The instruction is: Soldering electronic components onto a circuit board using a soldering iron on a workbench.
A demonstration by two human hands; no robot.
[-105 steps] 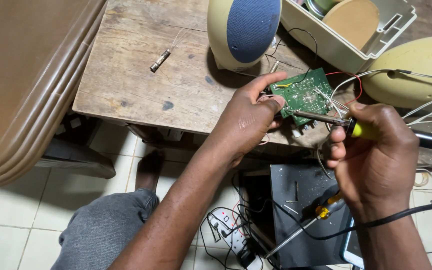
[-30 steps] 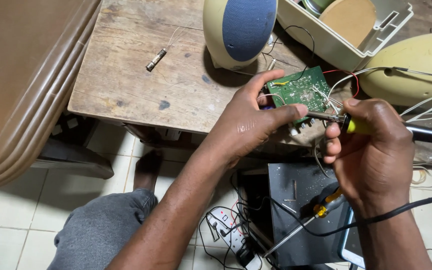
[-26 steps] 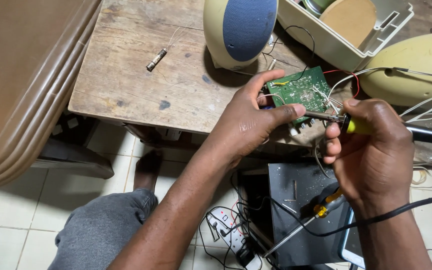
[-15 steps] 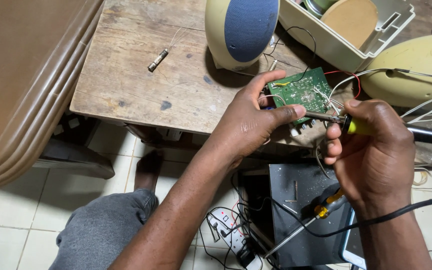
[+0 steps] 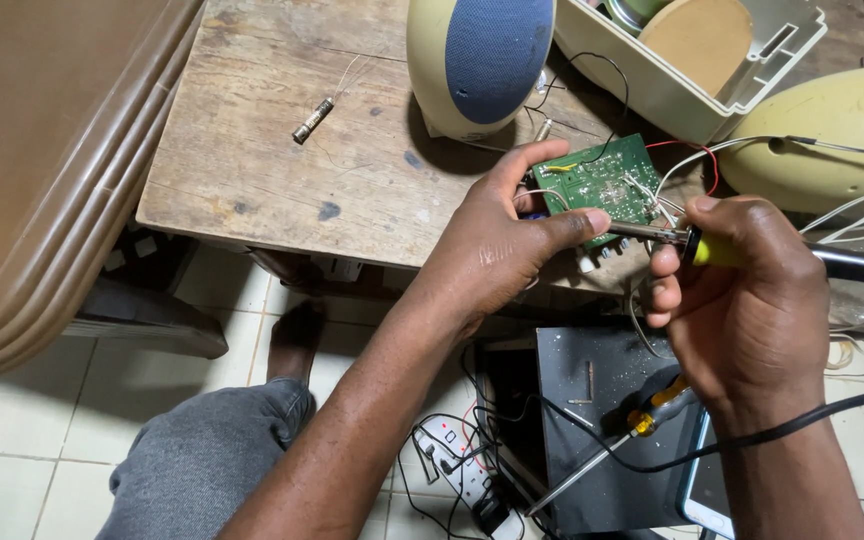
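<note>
The left hand (image 5: 497, 250) was clamped on one green circuit board (image 5: 607, 185), thumb over its lower edge and fingers behind its left end, at right of centre in the frame. The right hand (image 5: 742, 300) was closed round one soldering iron (image 5: 717, 245) with a yellow collar. Its long axis ran nearly level, tip pointing left onto the board's right edge. Both forearms rose from the lower edge of the frame, wrists bent inward. Further out, one wooden table (image 5: 282, 150) carried one small glass fuse (image 5: 312, 120) at upper left and one egg-shaped speaker (image 5: 482, 60) at top centre. One yellow-handled screwdriver (image 5: 612, 450) lay at lower right.
</note>
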